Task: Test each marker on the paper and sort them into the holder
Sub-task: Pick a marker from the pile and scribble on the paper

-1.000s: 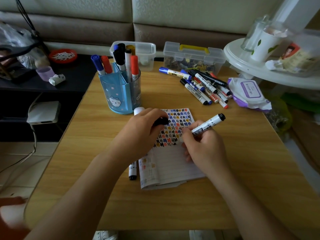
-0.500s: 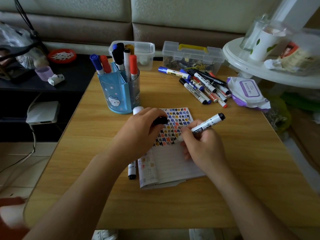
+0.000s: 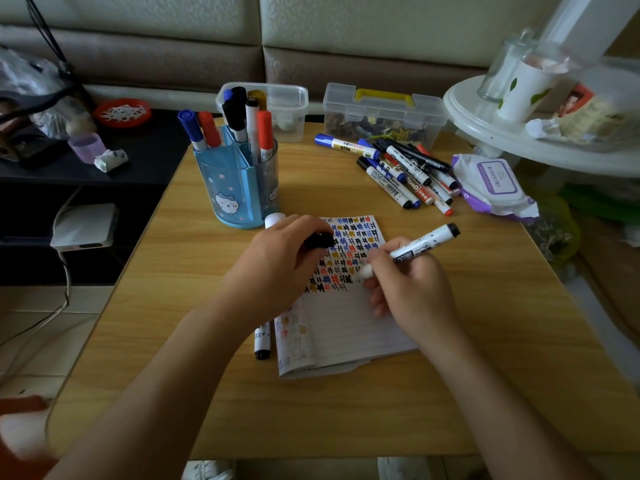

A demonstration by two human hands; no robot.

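Right grip (image 3: 412,289) pinches marker (image 3: 426,242), left grip (image 3: 280,263) cap (image 3: 319,240)

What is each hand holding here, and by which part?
The right hand grips a marker by its lower barrel, near the tip. The left hand pinches a black cap by one end.

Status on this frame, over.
Right hand grips marker, tip on paper. Left hand pinches black cap. Loose marker beside paper, under left forearm. Path to holder open.
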